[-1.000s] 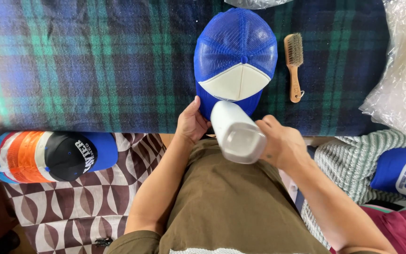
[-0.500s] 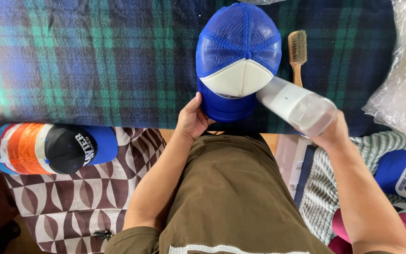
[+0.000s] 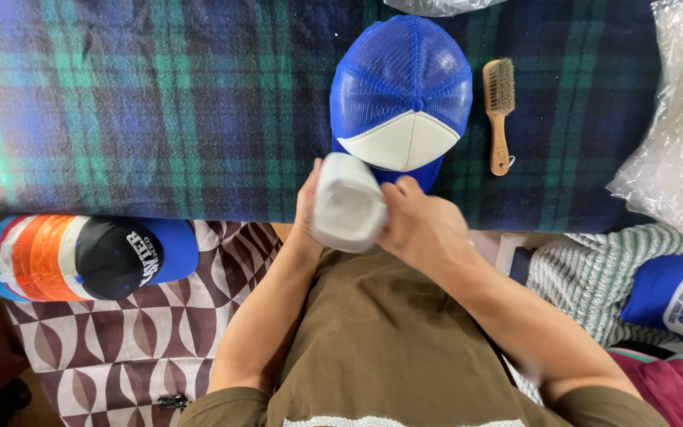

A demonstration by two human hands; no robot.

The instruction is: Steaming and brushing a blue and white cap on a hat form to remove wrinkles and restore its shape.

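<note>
Both hands are wrapped around a white bottle (image 3: 348, 204), low in the middle of the view. The right hand (image 3: 424, 229) is closed on the bottle's side at 3 o'clock. The left hand (image 3: 307, 209) is pressed to the other side at 9 o'clock, and most of it is hidden behind the bottle. Half a second ago the bottle was held out at 3 o'clock of the cap by the right hand alone, and the left hand was at the cap's brim. Now the bottle has been brought back to the middle, and the left hand has been moved onto it.

The bottle is seen end on. Its flat bottom is turned up to the camera. It looks like a soft square with round corners, white and a bit grey. Its top cannot be seen.

A big plaid blanket (image 3: 160, 111) in blue and green is spread across the top. On it a blue mesh cap (image 3: 402, 95) with a white front is lying at 12 o'clock of the bottle, brim toward the hands. The brim is partly hidden by the bottle. A small wooden brush (image 3: 499, 111) is lying just at 3 o'clock of the cap. A stack of caps (image 3: 88, 257) in orange, black and blue is resting at 9 o'clock of the hands, on a brown patterned cloth (image 3: 120, 356).
</note>
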